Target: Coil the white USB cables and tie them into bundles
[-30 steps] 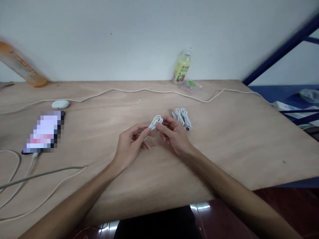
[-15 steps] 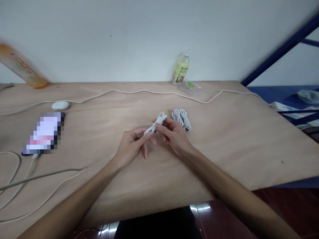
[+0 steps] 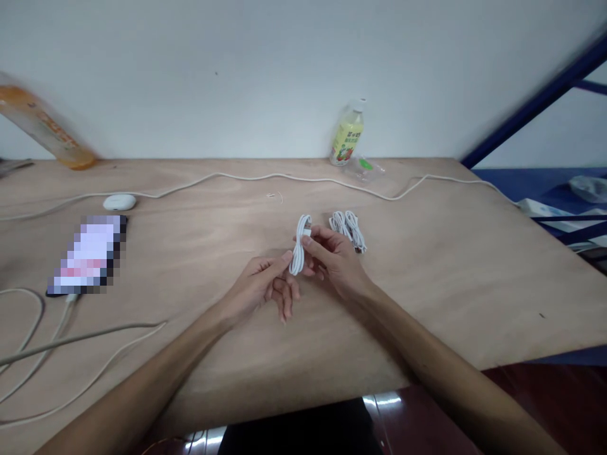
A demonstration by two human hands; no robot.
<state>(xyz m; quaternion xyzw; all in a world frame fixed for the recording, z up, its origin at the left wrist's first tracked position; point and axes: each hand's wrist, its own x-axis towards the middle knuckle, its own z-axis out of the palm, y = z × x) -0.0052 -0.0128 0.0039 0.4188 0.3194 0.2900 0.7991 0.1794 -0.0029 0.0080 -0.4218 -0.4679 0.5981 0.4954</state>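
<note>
A coiled white cable [image 3: 298,256] is held nearly upright above the middle of the table, with a metal plug showing at its top. My right hand [image 3: 334,256] pinches it near the middle between thumb and fingers. From the other side, my left hand [image 3: 268,281] touches the lower part with its thumb tip; its other fingers are loosely spread below, and whether they grip the cable is hard to see. Just behind my right hand lie two bundled white cables [image 3: 348,230], side by side on the wooden table [image 3: 427,272].
A yellow-labelled bottle [image 3: 348,136] and clear plastic packaging [image 3: 364,168] stand by the wall. A long white cord [image 3: 284,177] crosses the table's back. At the left are an orange bottle [image 3: 61,142], a white case [image 3: 119,202] and a phone [image 3: 90,253] with a cable.
The held cable has turned from a slant to nearly upright, and its metal plug now shows. My left hand has shifted slightly, its lower fingers hanging further down. The view has moved a little.
</note>
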